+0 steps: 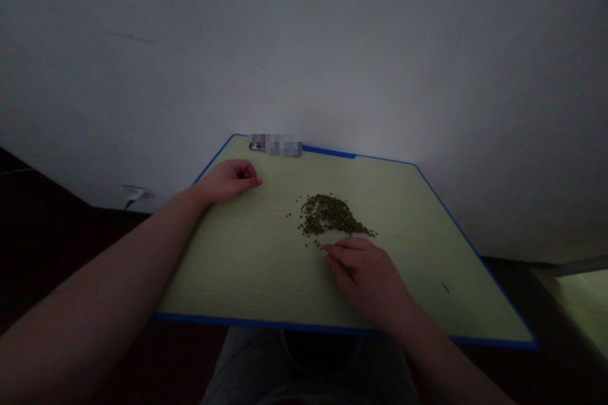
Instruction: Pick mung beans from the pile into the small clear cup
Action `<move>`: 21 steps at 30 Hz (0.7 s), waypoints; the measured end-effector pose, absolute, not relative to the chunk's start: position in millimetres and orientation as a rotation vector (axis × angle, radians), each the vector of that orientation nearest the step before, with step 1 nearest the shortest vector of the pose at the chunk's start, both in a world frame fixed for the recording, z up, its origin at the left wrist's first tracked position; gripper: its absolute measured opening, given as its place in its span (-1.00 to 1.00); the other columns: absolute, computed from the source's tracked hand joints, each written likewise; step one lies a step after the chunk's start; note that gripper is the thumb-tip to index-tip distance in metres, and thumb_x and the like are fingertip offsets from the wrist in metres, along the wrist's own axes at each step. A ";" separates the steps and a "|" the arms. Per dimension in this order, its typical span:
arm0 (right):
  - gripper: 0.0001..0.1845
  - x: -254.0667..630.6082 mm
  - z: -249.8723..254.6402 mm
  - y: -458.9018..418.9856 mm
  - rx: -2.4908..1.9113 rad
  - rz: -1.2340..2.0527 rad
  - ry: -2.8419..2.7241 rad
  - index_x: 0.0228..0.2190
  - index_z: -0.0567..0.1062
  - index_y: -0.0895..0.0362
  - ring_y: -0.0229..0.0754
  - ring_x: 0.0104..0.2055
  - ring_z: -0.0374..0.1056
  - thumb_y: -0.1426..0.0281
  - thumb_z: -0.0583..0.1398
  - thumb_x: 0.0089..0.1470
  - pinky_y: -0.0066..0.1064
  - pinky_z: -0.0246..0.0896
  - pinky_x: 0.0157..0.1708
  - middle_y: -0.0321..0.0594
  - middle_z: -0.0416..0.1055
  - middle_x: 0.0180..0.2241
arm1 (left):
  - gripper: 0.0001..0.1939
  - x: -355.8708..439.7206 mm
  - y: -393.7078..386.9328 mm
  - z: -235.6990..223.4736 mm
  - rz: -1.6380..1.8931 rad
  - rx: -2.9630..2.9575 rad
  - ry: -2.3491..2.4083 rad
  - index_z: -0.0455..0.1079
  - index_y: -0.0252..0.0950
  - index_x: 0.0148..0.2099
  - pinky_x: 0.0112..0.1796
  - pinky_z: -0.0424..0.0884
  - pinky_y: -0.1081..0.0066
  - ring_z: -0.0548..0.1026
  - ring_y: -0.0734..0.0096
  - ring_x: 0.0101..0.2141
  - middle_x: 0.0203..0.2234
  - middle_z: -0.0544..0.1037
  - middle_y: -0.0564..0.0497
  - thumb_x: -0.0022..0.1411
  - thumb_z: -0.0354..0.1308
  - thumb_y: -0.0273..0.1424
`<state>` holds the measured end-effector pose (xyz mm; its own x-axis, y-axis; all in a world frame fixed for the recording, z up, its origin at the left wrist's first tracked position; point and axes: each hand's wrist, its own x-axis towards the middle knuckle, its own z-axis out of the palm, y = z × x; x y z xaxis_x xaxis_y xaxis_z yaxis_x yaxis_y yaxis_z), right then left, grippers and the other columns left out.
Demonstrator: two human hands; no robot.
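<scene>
Seeds point(332, 215) lie heaped just beyond the right hand point(368, 272), its fingers nearly together beside a few strays, apparently at close work; whether they grip anything, I cannot tell. Such small pieces call for a light touch. The left hand point(227, 181) curls loosely near the left edge, its hold unclear. Blue rim point(266, 321) borders the surface point(247, 266), well out from the heap; a wall point(332, 63) backs it.

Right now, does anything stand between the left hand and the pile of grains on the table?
Nothing visible does: from the left hand to the pile of grains lie only tabletop and a few stray grains. The right hand is on the pile's near side, outside that path.
</scene>
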<state>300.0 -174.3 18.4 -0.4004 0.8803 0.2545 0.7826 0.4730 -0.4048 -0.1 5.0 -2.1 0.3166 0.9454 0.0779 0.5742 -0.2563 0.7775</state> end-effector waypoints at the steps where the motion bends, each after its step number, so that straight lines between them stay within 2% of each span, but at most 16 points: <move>1: -0.72 300.3 19.6 -171.9 -1.393 0.342 -2.281 -0.20 0.61 0.11 -0.18 -0.28 0.43 0.44 0.10 0.20 -0.33 0.35 -0.24 -0.19 0.56 -0.30 | -0.74 0.2 4.6 -1.6 0.732 1.938 1.344 0.32 -0.28 -0.43 -0.51 0.18 0.46 0.25 0.54 -0.56 -0.61 0.33 0.11 0.01 0.22 -0.19; 9: -0.73 297.3 25.8 -159.1 -1.387 0.467 -2.276 -0.20 0.61 0.11 -0.21 -0.29 0.44 0.47 0.12 0.19 -0.37 0.32 -0.25 -0.23 0.55 -0.32 | -0.71 0.8 3.5 0.1 0.725 1.944 1.356 0.32 -0.28 -0.43 -0.50 0.19 0.45 0.25 0.54 -0.56 -0.60 0.32 0.12 0.01 0.22 -0.16; 21: -0.73 295.6 25.4 -158.8 -1.325 0.473 -2.319 -0.20 0.61 0.10 -0.21 -0.27 0.44 0.45 0.11 0.19 -0.36 0.34 -0.23 -0.22 0.56 -0.30 | -0.71 -0.8 6.4 -3.7 0.728 1.989 1.375 0.33 -0.28 -0.42 -0.49 0.20 0.44 0.27 0.52 -0.55 -0.60 0.34 0.11 0.02 0.21 -0.15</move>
